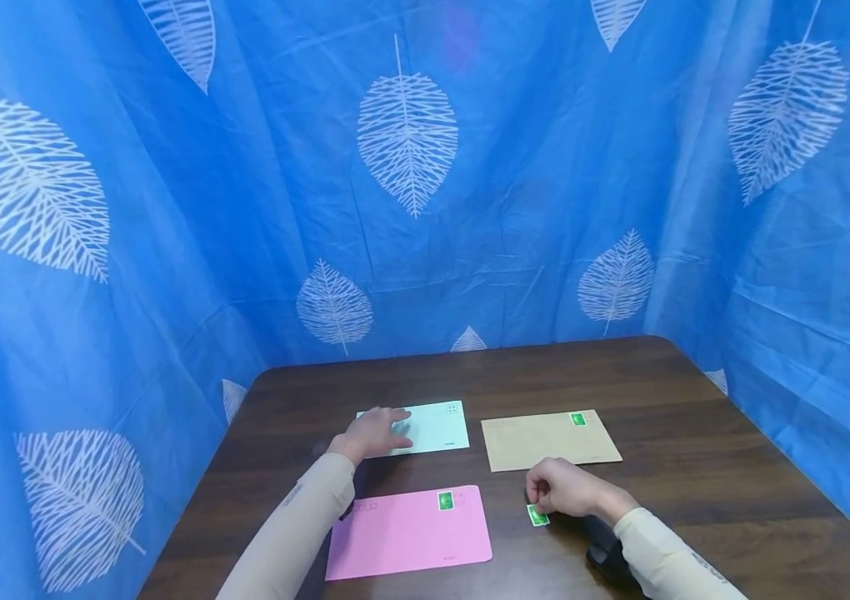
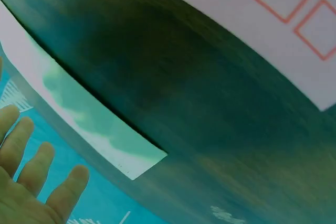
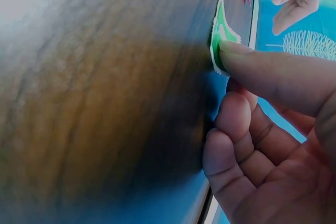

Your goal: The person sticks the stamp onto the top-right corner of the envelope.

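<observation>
My right hand (image 1: 566,486) pinches a small green stamp (image 3: 217,51) with a white perforated edge between thumb and fingers, just above the table to the right of the pink envelope (image 1: 402,533). In the right wrist view the stamp bends slightly under the thumb. My left hand (image 1: 374,433) is over the left part of a mint-green envelope (image 1: 440,429), fingers spread. The left wrist view shows those fingers (image 2: 31,166) extended beside that envelope; whether they touch it I cannot tell. A small printed square marks the mint envelope's upper right corner.
A tan envelope (image 1: 537,442) lies at the right, with a green stamp (image 1: 578,419) at its upper right. Another green stamp (image 1: 445,501) sits on the pink envelope. The dark wooden table (image 1: 545,375) is surrounded by blue curtains (image 1: 507,167) with white leaves.
</observation>
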The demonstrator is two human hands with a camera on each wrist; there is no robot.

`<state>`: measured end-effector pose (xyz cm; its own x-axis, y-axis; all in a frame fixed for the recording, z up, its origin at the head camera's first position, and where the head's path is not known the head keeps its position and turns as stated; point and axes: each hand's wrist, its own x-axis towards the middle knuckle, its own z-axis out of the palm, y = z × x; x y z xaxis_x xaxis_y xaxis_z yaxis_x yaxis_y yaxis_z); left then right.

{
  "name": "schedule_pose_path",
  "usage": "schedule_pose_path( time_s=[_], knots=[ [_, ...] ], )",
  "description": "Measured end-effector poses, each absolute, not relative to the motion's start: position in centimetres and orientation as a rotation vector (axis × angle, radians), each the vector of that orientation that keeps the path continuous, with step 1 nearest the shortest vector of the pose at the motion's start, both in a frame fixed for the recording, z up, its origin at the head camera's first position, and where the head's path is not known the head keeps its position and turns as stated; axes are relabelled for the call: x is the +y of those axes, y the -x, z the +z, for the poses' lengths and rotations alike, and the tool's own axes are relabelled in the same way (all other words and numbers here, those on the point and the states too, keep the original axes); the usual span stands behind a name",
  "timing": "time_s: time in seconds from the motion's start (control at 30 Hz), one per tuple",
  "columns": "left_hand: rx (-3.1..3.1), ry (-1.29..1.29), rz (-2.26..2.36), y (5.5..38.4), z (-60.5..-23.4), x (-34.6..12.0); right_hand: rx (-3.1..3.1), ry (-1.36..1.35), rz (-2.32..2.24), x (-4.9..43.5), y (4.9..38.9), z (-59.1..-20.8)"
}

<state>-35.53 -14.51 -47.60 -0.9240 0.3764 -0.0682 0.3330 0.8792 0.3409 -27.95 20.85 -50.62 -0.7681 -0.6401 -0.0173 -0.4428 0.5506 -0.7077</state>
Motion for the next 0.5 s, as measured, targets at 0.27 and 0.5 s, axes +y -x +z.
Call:
schedule_pose_path(
  time_s=[0.27,0.5],
  knots=[
    [2.863,-0.466,0.417,35.6,-49.0,-14.6,2.488,0.880,-1.056,20.7,27.8,-51.0],
    [2.892,-0.534,0.351,35.6,-49.2,-14.4,2.514,0.869,-1.059,20.9,28.0,-50.8]
  ],
)
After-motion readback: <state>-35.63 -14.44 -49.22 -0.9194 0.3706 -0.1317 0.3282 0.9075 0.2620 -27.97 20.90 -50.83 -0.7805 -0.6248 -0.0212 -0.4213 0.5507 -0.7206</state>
